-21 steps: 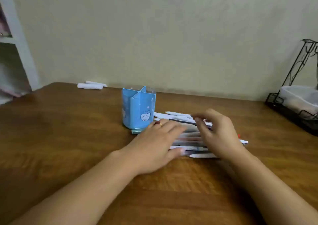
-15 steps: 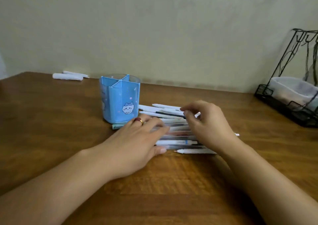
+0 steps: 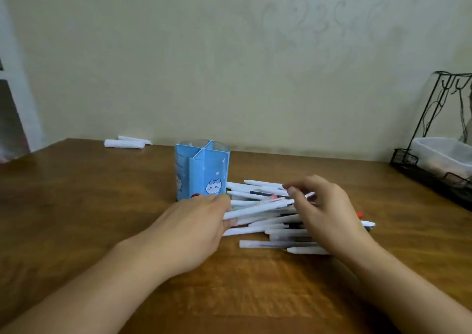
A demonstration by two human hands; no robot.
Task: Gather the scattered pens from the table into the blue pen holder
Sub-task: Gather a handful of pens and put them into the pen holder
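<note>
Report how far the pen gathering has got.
Done: nothing shows in the blue pen holder; no pens stick out above its rim. In hand: the left hand and right hand bracket the pile of white pens on the wooden table, fingers among them. Left: the whole pile must go in.
</note>
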